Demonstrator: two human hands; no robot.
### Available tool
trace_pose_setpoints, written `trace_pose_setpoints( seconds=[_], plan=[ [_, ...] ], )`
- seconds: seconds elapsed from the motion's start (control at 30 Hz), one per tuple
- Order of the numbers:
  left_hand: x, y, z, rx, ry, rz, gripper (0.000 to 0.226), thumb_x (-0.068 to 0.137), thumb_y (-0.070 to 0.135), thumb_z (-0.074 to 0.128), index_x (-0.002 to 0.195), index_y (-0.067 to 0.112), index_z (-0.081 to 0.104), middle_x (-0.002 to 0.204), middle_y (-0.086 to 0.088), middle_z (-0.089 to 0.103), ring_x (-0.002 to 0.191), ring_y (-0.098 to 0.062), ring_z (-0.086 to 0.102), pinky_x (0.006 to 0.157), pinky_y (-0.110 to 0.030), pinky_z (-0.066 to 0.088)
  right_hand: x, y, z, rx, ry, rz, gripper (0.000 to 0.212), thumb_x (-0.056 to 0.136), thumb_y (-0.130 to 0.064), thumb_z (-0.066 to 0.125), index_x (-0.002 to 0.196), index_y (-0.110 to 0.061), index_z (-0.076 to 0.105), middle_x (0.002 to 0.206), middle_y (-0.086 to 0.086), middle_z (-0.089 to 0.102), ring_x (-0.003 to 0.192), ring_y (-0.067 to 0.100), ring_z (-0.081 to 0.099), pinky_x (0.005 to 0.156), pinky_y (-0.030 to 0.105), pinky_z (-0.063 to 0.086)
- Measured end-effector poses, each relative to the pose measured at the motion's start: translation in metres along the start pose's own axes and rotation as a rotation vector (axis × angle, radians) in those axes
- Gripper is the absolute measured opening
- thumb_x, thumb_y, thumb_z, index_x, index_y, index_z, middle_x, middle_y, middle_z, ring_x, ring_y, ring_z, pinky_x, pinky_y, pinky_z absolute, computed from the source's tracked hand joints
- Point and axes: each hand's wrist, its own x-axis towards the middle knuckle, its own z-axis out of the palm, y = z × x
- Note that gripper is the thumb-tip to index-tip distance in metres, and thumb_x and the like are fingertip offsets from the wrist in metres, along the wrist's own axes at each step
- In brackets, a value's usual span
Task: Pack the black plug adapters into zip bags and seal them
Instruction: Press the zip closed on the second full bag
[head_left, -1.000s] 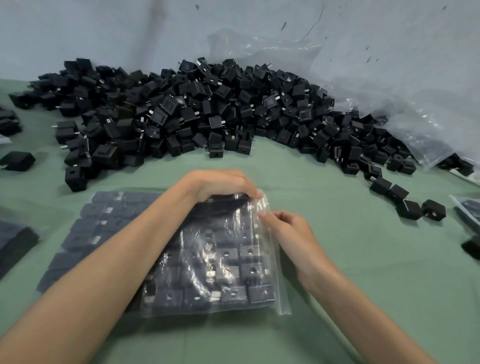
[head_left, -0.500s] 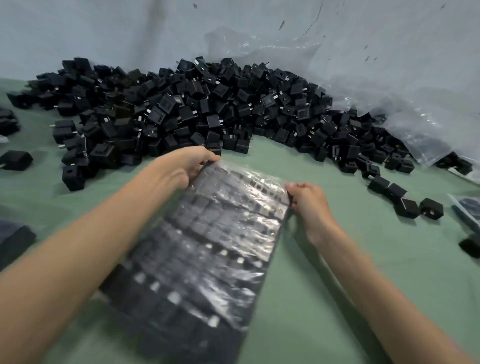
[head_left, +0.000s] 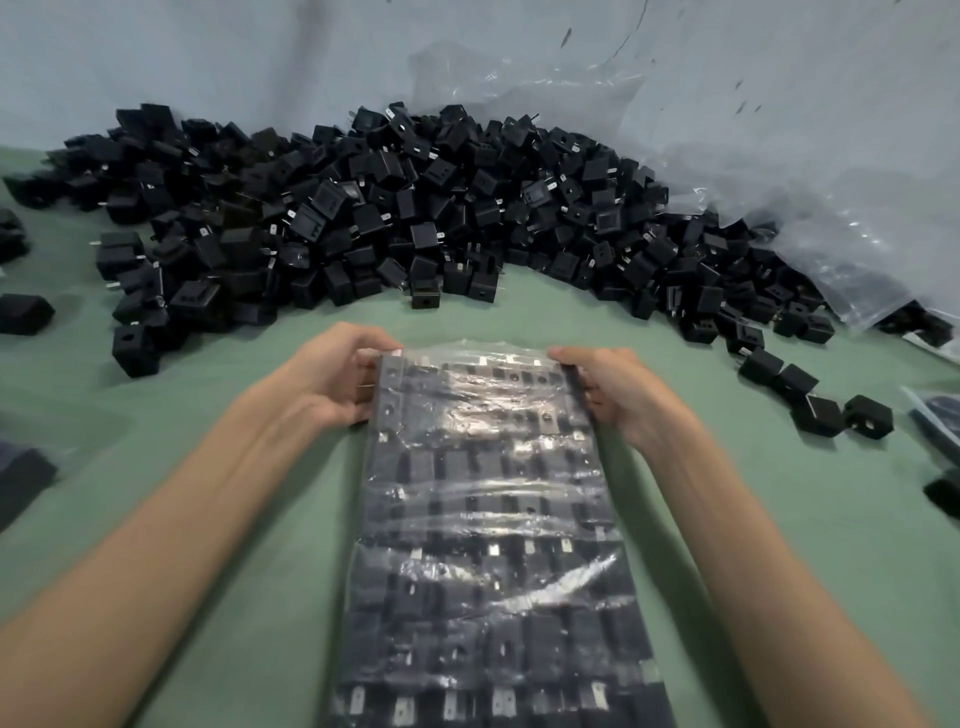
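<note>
Head view: left hand and right hand each grip a far corner of the filled zip bag, fingers curled on its edges, held over the green table. Packed with adapters it's likely heavy, the film slippery; best held by the sides, supporting underneath. Loose adapter pile behind.

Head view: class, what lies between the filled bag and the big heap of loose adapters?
Only bare green table between bag and heap, in the head view.
</note>
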Motion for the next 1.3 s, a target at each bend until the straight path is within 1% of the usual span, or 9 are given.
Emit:
trace_pose_setpoints(
  seconds=[0.17, 0.4, 0.6, 0.7, 0.83, 0.97, 1.07, 1.17, 1.3],
  plan=[
    [-0.002, -0.004, 0.000, 0.101, 0.023, -0.004, 0.009, 0.085, 0.013, 0.053, 0.076, 0.012, 0.054, 0.066, -0.001, 0.059, 0.069, -0.016, 0.054, 0.070, -0.031, 0.042, -0.003, -0.002, -0.009, -0.145, -0.021, 0.025, 0.025, 0.084, -0.028, 0.067, 0.094, -0.006, 0.058, 0.057, -0.005, 0.045, 0.041, 0.004, 0.036, 0.038, 0.014, 0.032],
    [-0.003, -0.004, 0.005, 0.238, 0.154, 0.153, 0.007, 0.082, 0.011, 0.060, 0.076, 0.013, 0.057, 0.069, -0.002, 0.056, 0.057, -0.011, 0.049, 0.050, -0.020, 0.038, -0.006, -0.001, -0.004, -0.354, 0.140, -0.218, 0.040, 0.090, -0.033, 0.062, 0.057, -0.014, 0.052, 0.035, -0.008, 0.051, 0.058, 0.006, 0.052, 0.087, 0.033, 0.035],
    [-0.001, -0.016, 0.014, 0.265, 0.282, 0.250, 0.025, 0.075, 0.009, 0.064, 0.055, 0.017, 0.051, 0.039, 0.007, 0.044, 0.032, -0.008, 0.037, 0.032, -0.010, 0.025, -0.016, 0.002, -0.001, -0.169, -0.175, -0.200, 0.042, 0.079, -0.047, 0.068, 0.087, -0.006, 0.063, 0.056, -0.004, 0.056, 0.044, 0.007, 0.046, 0.052, 0.021, 0.043],
    [-0.004, -0.012, 0.007, 0.326, 0.075, 0.129, 0.016, 0.080, 0.025, 0.072, 0.082, 0.012, 0.063, 0.061, 0.002, 0.064, 0.055, -0.011, 0.058, 0.052, -0.021, 0.048, -0.017, 0.001, -0.001, -0.083, -0.223, -0.111, 0.037, 0.073, -0.033, 0.073, 0.098, -0.006, 0.067, 0.067, 0.000, 0.057, 0.050, 0.007, 0.048, 0.045, 0.016, 0.041],
    [-0.002, -0.010, 0.004, 0.352, 0.006, 0.080, 0.017, 0.080, 0.022, 0.070, 0.089, 0.011, 0.061, 0.077, -0.005, 0.063, 0.081, -0.022, 0.056, 0.079, -0.036, 0.048, -0.012, 0.000, 0.003, 0.005, -0.149, -0.065, 0.011, 0.080, -0.009, 0.071, 0.089, -0.004, 0.070, 0.070, 0.003, 0.063, 0.047, 0.006, 0.053, 0.043, 0.017, 0.044],
    [-0.004, -0.007, 0.010, 0.309, 0.052, 0.097, 0.012, 0.078, 0.016, 0.071, 0.080, 0.010, 0.061, 0.067, -0.002, 0.065, 0.073, -0.018, 0.060, 0.067, -0.030, 0.049, -0.007, -0.006, 0.003, -0.089, -0.159, -0.020, 0.010, 0.082, -0.009, 0.069, 0.090, -0.005, 0.070, 0.071, 0.003, 0.063, 0.046, 0.005, 0.052, 0.043, 0.016, 0.044],
    [-0.006, -0.006, 0.015, 0.266, 0.088, 0.205, 0.013, 0.080, 0.009, 0.069, 0.072, 0.010, 0.059, 0.051, 0.005, 0.063, 0.049, -0.006, 0.060, 0.043, -0.017, 0.044, -0.006, -0.017, -0.007, -0.372, -0.295, 0.026, 0.042, 0.079, -0.031, 0.067, 0.112, -0.004, 0.061, 0.085, 0.005, 0.065, 0.065, 0.009, 0.057, 0.063, 0.019, 0.050],
    [-0.009, -0.002, 0.018, 0.221, 0.082, 0.235, 0.013, 0.076, 0.008, 0.071, 0.071, 0.013, 0.060, 0.053, 0.006, 0.062, 0.056, -0.010, 0.058, 0.052, -0.021, 0.045, -0.006, -0.030, -0.020, -0.574, -0.387, -0.030, 0.058, 0.078, -0.038, 0.068, 0.115, 0.005, 0.059, 0.096, 0.008, 0.060, 0.085, 0.020, 0.050, 0.080, 0.024, 0.042],
    [-0.009, 0.003, 0.016, 0.168, -0.011, 0.107, 0.023, 0.060, 0.013, 0.073, 0.078, 0.011, 0.059, 0.060, 0.001, 0.064, 0.062, -0.015, 0.057, 0.072, -0.029, 0.047, -0.005, -0.037, -0.018, -0.576, -0.437, -0.070, 0.015, 0.088, -0.018, 0.064, 0.078, -0.007, 0.061, 0.072, 0.004, 0.055, 0.070, 0.015, 0.048, 0.060, 0.018, 0.039]
  ],
)
